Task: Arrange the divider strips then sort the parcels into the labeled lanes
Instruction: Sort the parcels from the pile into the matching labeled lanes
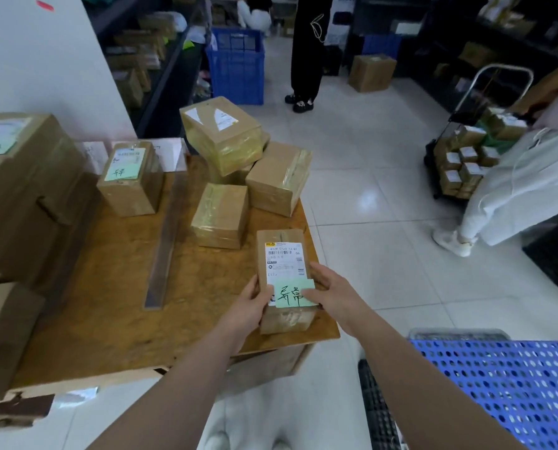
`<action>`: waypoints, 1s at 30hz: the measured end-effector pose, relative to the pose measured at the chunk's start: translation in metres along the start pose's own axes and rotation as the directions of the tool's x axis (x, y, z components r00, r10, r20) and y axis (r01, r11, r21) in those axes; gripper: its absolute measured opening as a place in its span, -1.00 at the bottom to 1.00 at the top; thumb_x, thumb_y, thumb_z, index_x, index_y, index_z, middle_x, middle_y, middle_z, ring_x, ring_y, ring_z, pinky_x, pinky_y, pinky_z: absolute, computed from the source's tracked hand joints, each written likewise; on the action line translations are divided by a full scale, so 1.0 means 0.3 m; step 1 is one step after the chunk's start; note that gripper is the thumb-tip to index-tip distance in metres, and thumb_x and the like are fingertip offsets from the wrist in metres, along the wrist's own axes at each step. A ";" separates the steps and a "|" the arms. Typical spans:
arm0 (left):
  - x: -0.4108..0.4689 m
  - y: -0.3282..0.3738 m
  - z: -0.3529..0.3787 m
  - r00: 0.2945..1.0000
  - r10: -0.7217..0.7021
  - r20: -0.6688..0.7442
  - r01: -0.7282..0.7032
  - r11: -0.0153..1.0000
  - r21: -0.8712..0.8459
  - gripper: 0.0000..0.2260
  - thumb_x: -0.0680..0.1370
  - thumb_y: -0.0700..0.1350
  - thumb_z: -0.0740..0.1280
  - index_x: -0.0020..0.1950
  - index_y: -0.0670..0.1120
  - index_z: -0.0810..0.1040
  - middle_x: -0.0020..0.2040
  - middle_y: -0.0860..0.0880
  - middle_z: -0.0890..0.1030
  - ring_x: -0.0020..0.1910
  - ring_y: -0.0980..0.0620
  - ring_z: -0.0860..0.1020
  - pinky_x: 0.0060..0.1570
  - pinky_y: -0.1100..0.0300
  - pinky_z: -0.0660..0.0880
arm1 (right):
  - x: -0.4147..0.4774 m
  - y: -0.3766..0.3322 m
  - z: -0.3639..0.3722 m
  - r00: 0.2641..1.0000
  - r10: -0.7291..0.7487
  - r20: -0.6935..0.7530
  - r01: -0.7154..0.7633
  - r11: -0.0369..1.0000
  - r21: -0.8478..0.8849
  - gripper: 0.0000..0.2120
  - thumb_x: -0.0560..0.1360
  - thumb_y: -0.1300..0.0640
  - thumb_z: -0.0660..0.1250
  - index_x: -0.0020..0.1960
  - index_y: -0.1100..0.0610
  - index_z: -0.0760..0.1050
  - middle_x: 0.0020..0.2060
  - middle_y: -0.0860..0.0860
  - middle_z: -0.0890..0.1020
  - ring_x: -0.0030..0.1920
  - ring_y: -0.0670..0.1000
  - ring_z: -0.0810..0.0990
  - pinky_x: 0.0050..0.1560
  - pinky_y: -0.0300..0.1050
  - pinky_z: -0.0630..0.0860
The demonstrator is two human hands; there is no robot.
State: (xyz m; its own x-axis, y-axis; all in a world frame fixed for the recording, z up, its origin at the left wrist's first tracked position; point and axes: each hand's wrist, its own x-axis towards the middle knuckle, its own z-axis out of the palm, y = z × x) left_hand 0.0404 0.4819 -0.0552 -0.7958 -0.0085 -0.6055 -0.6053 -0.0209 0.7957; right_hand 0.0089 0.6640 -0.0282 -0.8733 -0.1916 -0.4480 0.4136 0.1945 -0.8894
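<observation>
Both hands, left (250, 303) and right (331, 292), around labelled parcel (284, 271)

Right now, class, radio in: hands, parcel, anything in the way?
Left hand and right hand grip the labelled parcel. Green note on top. Taped box just ahead; divider strip lies left.

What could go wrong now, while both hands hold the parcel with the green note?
1. The parcel is held by the left hand and right hand close to the right edge of the table; it may drop.
2. The green note looks loose and may slip off.
3. The top box sits tilted on other boxes and may topple.
</observation>
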 end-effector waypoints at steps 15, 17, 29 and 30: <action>-0.028 -0.019 0.013 0.999 0.031 -0.027 -0.029 0.998 0.051 -0.36 0.51 0.18 0.39 0.53 0.25 0.19 0.28 0.10 0.59 0.20 0.02 0.58 0.32 -0.09 0.44 | 0.016 0.061 -0.006 0.981 0.186 0.058 -0.195 0.938 0.286 -0.56 0.56 0.19 0.34 0.41 0.01 0.38 0.02 0.02 0.71 0.10 0.06 0.65 0.20 0.16 0.54; -0.035 -0.015 0.012 0.998 0.048 -0.044 -0.046 0.998 0.050 -0.36 0.51 0.15 0.41 0.53 0.23 0.21 0.26 0.08 0.60 0.18 0.01 0.60 0.29 -0.09 0.47 | 0.008 0.049 -0.016 0.984 0.172 0.047 -0.179 0.952 0.249 -0.55 0.55 0.19 0.35 0.42 0.04 0.39 0.03 0.01 0.71 0.10 0.04 0.65 0.22 0.16 0.52; -0.179 0.166 -0.090 0.925 0.277 -0.261 -0.278 0.960 0.035 -0.34 0.51 0.11 0.42 0.54 0.12 0.20 0.10 0.13 0.64 -0.08 0.18 0.67 -0.26 0.29 0.60 | -0.008 -0.212 0.068 0.994 -0.100 0.052 0.097 0.994 0.054 -0.66 0.52 0.04 0.38 0.28 -0.12 0.48 -0.04 -0.13 0.72 0.05 -0.06 0.65 0.10 0.01 0.59; -0.193 0.182 -0.113 0.913 0.294 -0.282 -0.297 0.954 0.034 -0.34 0.51 0.11 0.42 0.53 0.12 0.19 0.09 0.14 0.63 -0.12 0.21 0.66 -0.32 0.34 0.57 | -0.008 -0.238 0.094 0.990 -0.126 0.062 0.122 0.991 0.055 -0.68 0.53 0.03 0.38 0.27 -0.13 0.48 -0.04 -0.14 0.71 0.03 -0.08 0.65 0.02 -0.06 0.61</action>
State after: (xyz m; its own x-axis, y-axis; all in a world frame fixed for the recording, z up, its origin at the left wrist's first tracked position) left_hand 0.0539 0.4473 0.0229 -0.8994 -0.2956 -0.3219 -0.3417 0.0165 0.9396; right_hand -0.0115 0.6235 0.0338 -0.9006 -0.2739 -0.3374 0.3174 0.1160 -0.9412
